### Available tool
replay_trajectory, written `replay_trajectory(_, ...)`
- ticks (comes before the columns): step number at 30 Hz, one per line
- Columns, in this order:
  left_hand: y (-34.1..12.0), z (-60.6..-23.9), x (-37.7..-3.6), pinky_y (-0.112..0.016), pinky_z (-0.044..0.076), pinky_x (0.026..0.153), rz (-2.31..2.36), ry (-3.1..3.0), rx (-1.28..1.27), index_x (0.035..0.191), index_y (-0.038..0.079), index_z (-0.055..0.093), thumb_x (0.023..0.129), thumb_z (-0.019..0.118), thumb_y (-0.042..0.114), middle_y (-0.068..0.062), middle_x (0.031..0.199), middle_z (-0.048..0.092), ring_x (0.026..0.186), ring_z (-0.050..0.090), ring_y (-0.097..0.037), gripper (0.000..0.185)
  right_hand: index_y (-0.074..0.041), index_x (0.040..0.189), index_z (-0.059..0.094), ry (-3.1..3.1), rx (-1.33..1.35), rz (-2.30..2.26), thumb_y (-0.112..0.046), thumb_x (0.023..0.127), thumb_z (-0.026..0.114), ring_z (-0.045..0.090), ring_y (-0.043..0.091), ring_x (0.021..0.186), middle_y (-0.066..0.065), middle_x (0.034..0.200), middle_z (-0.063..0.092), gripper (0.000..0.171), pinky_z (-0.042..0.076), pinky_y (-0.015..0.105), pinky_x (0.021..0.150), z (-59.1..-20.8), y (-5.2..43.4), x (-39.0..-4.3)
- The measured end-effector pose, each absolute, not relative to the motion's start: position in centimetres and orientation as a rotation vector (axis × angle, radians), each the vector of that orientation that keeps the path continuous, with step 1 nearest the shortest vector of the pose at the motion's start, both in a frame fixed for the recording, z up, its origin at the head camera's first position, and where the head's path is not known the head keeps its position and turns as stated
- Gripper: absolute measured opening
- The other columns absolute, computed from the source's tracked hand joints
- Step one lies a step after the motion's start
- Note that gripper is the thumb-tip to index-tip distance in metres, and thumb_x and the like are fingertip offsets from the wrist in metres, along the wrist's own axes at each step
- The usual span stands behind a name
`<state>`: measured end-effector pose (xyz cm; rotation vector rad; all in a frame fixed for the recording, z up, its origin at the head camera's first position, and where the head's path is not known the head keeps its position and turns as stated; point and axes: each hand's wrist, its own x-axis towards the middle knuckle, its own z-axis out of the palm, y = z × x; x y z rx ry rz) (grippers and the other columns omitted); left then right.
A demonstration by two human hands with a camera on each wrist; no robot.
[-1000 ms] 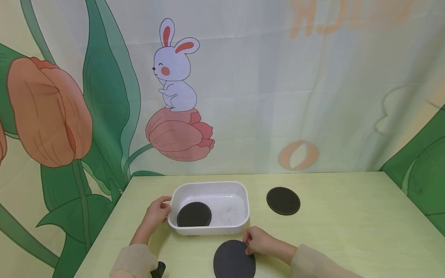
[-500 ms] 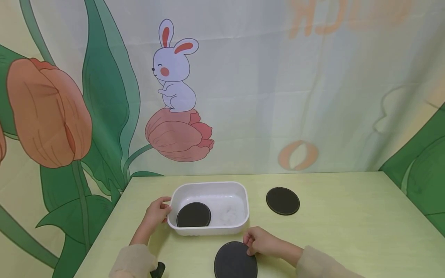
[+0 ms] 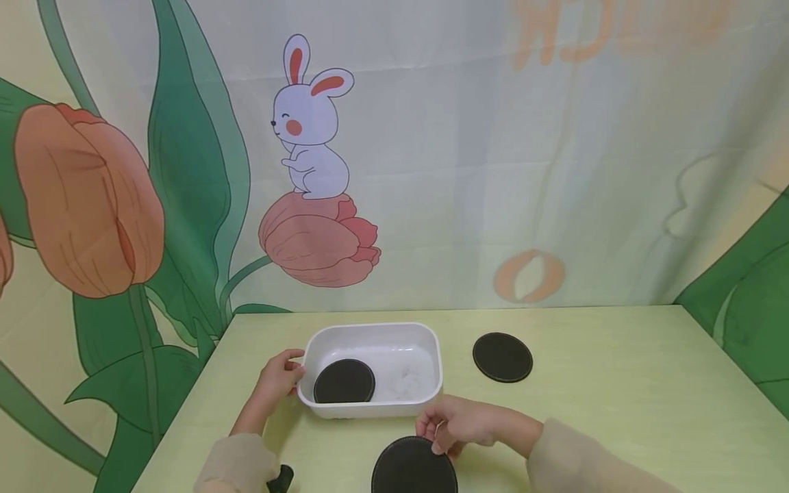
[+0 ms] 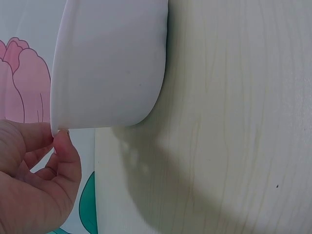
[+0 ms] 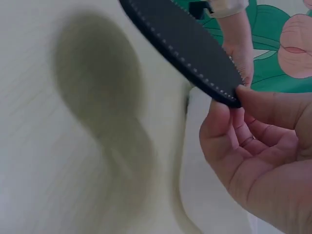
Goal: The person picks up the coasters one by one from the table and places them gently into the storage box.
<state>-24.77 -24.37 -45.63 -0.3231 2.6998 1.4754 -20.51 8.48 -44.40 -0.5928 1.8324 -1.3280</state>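
My left hand [image 3: 280, 375] pinches the left rim of a white rectangular tub [image 3: 370, 411]; in the left wrist view, thumb and finger [image 4: 68, 156] meet at the tub's edge. One round black coaster [image 3: 344, 381] lies inside the tub, toward its front left. In front of the tub, my right hand [image 3: 459, 421] pinches a second black coaster [image 3: 414, 469] by its edge. The right wrist view shows that coaster [image 5: 190, 44] tilted and held off the table, with pale stitching along its rim. Its near part runs out of the head view.
A third black coaster [image 3: 502, 357] lies on the pale wooden table [image 3: 616, 397], right of the tub. Behind the table hangs a curtain [image 3: 431, 171] printed with tulips and a rabbit. A small black object [image 3: 281, 478] shows beside the left sleeve.
My right hand has shifted slightly left and turned, and the coaster it holds has tilted, looking darker with stitching now visible. The left hand and tub stay put.
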Motion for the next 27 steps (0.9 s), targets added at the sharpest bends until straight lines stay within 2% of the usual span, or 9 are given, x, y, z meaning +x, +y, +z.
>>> replay_trajectory(5,-24.5,-45.8,-24.8,-0.025,0.046,0.056,1.487,2.694,-0.325,0.121,-0.001,0.046,0.086,0.049,0.001,-0.016,0.094,0.051,0.074,0.051,-0.017,0.035,0.005,0.094,0.051,1.730,-0.583,-1.427,0.011,0.070,0.053,0.046,0.010,0.059,0.001,0.074,0.048,0.024,0.044,0.021,0.048,-43.2,7.4,-21.7)
replay_trajectory(17,-24.6,-46.2,-25.0,-0.026,0.046,0.056,1.532,2.681,-0.320,0.122,-0.001,0.046,0.086,0.050,0.002,-0.016,0.095,0.052,0.076,0.054,-0.022,0.036,0.000,0.093,0.050,1.725,-0.402,-1.727,0.010,0.075,0.054,0.048,0.011,0.063,0.000,0.073,0.048,0.020,0.045,0.024,0.053,-42.8,3.7,-25.1)
replay_trajectory(27,-24.5,-46.1,-25.1,-0.025,0.046,0.055,1.540,2.677,-0.334,0.121,0.000,0.046,0.086,0.051,0.002,-0.016,0.094,0.053,0.074,0.053,-0.018,0.035,0.003,0.100,0.048,1.753,-0.217,-1.939,0.010,0.077,0.052,0.050,0.010,0.055,0.000,0.074,0.049,0.024,0.046,0.021,0.051,-43.9,1.0,-27.2)
